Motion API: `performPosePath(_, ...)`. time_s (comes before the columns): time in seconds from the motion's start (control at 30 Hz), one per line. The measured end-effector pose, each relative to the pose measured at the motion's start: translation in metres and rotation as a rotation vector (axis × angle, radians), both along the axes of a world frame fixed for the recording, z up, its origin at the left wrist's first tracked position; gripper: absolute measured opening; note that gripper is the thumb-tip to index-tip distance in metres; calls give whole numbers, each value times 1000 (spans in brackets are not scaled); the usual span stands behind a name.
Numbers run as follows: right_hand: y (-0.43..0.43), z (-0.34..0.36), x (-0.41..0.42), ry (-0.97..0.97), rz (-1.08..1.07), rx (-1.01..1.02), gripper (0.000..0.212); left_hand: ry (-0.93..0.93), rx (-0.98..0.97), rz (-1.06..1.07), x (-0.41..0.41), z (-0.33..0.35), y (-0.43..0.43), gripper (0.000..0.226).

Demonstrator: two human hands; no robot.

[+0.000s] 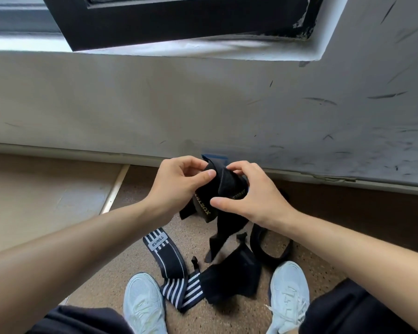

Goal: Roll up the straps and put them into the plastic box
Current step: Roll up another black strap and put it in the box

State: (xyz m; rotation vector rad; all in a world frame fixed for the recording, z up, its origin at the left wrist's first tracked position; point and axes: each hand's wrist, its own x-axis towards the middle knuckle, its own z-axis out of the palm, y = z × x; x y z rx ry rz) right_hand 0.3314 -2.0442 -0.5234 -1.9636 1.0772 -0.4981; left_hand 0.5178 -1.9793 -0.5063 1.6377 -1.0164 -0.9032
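A black strap (223, 186) with gold lettering is held up in front of me, partly wound, its loose tail hanging toward the floor. My left hand (179, 183) pinches its left side between thumb and fingers. My right hand (249, 194) grips its right side, thumb underneath. On the floor lie a black-and-white striped strap (171, 266) with a grey label, a flat black strap (234, 273) and a black loop (270, 244). A blue edge (215, 156) shows behind the held strap; I cannot tell what it is. No plastic box is in view.
I stand on speckled brown flooring (121, 261) facing a scuffed white wall (203, 104) under a dark window frame (179, 20). My two pale shoes (143, 302) (290, 290) flank the straps. A lighter floor panel (46, 194) lies to the left.
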Motion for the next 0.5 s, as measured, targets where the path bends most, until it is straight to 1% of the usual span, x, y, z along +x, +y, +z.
performPosePath(0.1, 3, -1, 5, -3, -72, -91, 59, -13, -17, -34, -5, 2, 2, 10)
performPosePath(0.2, 0, 2, 1, -16, -48, -56, 53, -102, -10, -126, 1, 3, 4, 21)
performPosePath(0.27, -3, 3, -2, -35, -41, -42, 44, -136, 8, -200, 5, 2, 4, 24)
performPosePath(0.33, -7, 5, -4, -37, -36, -58, 30, -193, 14, -230, 11, -2, 3, 23)
performPosePath(0.4, -12, 4, -5, 19, 9, -127, 18, -172, 26, -252, 16, -4, 1, 22)
performPosePath(0.5, -20, 0, -7, 77, 80, -174, 15, -128, 75, -318, 22, -4, 1, 22)
